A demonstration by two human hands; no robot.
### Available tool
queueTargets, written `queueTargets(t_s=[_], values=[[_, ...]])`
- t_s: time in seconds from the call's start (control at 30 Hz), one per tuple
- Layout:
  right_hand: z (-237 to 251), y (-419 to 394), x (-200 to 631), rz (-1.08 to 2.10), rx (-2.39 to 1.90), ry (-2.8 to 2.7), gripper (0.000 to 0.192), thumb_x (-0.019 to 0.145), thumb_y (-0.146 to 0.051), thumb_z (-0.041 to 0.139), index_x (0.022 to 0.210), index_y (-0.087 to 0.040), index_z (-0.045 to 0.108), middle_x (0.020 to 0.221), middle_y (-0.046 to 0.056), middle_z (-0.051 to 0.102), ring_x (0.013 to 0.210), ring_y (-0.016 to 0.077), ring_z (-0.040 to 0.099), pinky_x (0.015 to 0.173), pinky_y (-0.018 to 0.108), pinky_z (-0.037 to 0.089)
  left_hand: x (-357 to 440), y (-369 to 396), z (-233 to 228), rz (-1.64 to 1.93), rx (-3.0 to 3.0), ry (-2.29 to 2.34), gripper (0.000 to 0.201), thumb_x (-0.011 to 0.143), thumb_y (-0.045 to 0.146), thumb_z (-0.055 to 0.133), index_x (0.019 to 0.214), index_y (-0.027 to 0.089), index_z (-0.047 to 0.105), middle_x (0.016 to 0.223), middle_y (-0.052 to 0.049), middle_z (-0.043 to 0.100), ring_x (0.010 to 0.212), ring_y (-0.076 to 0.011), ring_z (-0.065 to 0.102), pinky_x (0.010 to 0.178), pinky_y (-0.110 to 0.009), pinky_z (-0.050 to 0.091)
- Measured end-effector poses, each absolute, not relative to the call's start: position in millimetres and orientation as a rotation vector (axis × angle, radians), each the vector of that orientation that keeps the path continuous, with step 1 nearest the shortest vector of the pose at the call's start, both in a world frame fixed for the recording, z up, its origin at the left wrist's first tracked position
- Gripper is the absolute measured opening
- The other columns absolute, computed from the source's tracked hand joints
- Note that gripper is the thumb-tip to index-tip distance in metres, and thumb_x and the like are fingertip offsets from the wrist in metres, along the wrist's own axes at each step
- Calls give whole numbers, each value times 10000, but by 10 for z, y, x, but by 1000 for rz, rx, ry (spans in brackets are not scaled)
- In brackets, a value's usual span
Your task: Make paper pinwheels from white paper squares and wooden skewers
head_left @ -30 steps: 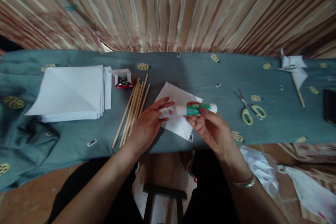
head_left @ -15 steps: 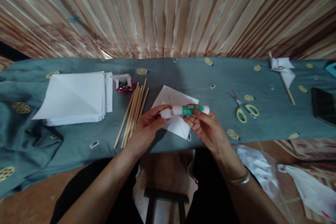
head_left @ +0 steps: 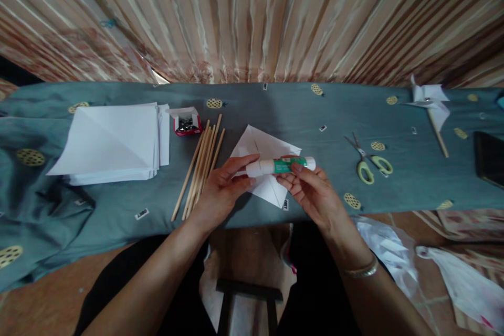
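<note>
A glue stick (head_left: 285, 165) with a green label and white ends lies level between my hands. My right hand (head_left: 315, 191) is closed around its right part, thumb on the label. At the left end, the white cap (head_left: 254, 169) sits on the tube. My left hand (head_left: 222, 186) has thumb and forefinger on either side of that cap. Below the glue stick lies a white paper square (head_left: 270, 191), set cornerwise, with cut or drawn lines running in from its corners. The stick and my hands cover its middle.
To the left are a stack of white paper (head_left: 114, 142), an open box of small metal pieces (head_left: 187, 123) and several wooden sticks (head_left: 202, 168). Green-handled scissors (head_left: 370, 163), a paper pinwheel (head_left: 431, 102) and a dark phone-like object (head_left: 490, 157) lie rightward on the cloth (head_left: 299, 121).
The cap, held just off the tube's end before, is now pushed onto the glue stick. My left thumb and forefinger have spread slightly. The view has shifted a little.
</note>
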State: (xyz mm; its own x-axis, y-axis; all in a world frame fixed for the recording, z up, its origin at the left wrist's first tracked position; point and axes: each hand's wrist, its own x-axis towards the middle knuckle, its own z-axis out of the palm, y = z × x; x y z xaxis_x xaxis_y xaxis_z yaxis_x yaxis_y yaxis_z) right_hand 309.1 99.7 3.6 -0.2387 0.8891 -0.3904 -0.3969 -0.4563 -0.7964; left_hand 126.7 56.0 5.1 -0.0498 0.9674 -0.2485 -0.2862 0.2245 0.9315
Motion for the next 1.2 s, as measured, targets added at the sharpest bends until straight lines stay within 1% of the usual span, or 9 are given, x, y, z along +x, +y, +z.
queueTargets(t_s=[0.13,0.3,0.47,0.57,0.67,0.87,1.07,1.2], values=[[56,987,3086,1809,-1095,-763,165,666,-306,847,796,-249,763,846,-25,772,706,106,705,692,209,604,1257,549,44,1209,770,1158,360,715,183,774,1067,250,745,1074,-29,688,939,-167,651,889,-308,504],[64,984,3077,1813,-1109,-821,214,646,-329,874,808,-257,755,757,-48,744,631,84,687,667,199,608,1248,540,40,1200,809,1176,353,708,196,787,1055,246,747,1061,-29,678,926,-167,653,864,-303,517],[71,965,3029,1863,-1130,-768,244,613,-339,889,779,-238,740,746,-33,759,653,121,724,656,224,619,1235,533,67,1218,864,1201,332,706,199,791,1031,257,760,1022,-19,664,908,-159,654,862,-293,529],[79,950,3000,1896,-1119,-748,254,600,-357,893,753,-233,733,724,-34,763,629,125,734,615,206,616,1223,521,71,1242,885,1190,314,697,206,799,1005,257,768,1001,-16,656,909,-162,658,852,-295,544],[82,927,2970,1897,-1116,-759,252,609,-366,889,742,-226,727,707,-34,761,609,123,734,592,195,614,1210,496,74,1242,932,1215,304,694,228,804,995,239,766,996,-28,682,912,-176,666,857,-312,551],[68,847,2868,1906,-1102,-786,256,604,-359,896,749,-213,744,709,-18,763,615,123,723,610,213,616,1170,431,79,1222,1053,1301,287,694,289,819,965,213,767,980,-54,744,912,-204,690,832,-316,559],[44,812,2792,1888,-1157,-864,278,579,-388,894,721,-190,760,663,11,754,546,127,691,512,199,570,1066,371,65,1210,1340,1397,217,734,293,802,943,235,781,953,-57,771,890,-214,709,832,-325,553],[31,795,2759,1878,-1189,-879,275,574,-396,887,703,-192,757,661,20,754,523,133,684,468,200,545,1023,315,49,1183,1497,1460,242,761,335,779,988,252,774,988,-60,774,914,-228,716,846,-347,562]])
